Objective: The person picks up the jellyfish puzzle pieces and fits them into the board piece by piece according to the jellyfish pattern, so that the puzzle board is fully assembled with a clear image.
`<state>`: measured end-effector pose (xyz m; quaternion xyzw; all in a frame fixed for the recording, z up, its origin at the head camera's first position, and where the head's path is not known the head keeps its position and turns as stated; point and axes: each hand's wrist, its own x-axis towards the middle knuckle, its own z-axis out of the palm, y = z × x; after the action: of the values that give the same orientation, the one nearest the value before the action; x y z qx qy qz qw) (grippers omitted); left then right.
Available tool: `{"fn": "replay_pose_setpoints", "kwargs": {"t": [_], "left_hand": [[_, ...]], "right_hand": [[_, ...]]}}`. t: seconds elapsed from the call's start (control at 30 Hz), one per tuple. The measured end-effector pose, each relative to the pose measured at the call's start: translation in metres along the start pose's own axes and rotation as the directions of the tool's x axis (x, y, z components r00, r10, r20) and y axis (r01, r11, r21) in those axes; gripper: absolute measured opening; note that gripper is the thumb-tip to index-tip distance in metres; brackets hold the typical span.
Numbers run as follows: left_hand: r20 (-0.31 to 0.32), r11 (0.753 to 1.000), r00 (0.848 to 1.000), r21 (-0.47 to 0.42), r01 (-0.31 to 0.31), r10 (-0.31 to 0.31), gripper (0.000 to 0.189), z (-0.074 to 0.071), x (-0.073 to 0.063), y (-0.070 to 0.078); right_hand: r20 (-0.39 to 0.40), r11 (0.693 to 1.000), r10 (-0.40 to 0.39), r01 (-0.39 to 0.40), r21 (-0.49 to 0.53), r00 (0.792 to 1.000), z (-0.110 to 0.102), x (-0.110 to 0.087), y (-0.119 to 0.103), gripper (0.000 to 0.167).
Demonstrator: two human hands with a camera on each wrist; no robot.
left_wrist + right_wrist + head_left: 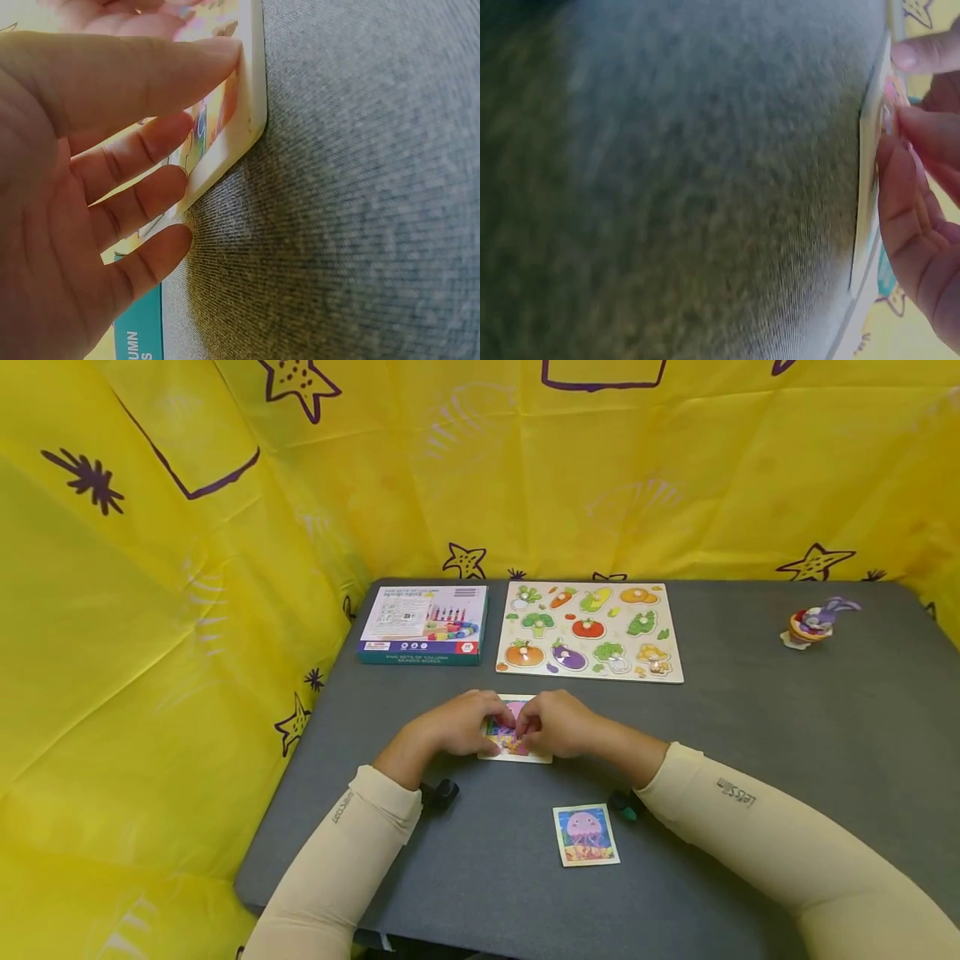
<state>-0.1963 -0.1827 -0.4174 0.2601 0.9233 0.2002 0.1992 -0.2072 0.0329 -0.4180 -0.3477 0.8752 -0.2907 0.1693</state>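
Note:
A small jellyfish jigsaw puzzle (517, 757) in a pale frame lies on the table beneath both hands. My left hand (468, 723) is over its left side. In the left wrist view the left thumb (214, 60) rests on the puzzle's near rim (256, 82), and the other fingers reach loosely along its side. My right hand (564, 725) pinches a small pink puzzle piece (894, 88) over the middle of the puzzle; the fingers partly hide it. Nearer the body lies a matching jellyfish picture card (587, 835).
Behind the puzzle stand a boxed bead set (420, 625) on the left and a wooden vegetable peg board (588, 631) beside it. A small purple rabbit figure (813, 621) sits at far right. Yellow patterned cloth (480, 468) hangs behind and left of the grey table (750, 718).

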Motion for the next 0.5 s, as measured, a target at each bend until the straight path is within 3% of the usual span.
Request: {"fn": "replay_pose_setpoints", "kwargs": {"t": [0.5], "left_hand": [[-0.027,0.999,0.999,0.027,-0.025,0.025,0.022,-0.001,0.006,0.001]], "right_hand": [[0.037,0.996,0.039,-0.035,-0.083,0.999,0.006,0.012,-0.006,0.005]]}}
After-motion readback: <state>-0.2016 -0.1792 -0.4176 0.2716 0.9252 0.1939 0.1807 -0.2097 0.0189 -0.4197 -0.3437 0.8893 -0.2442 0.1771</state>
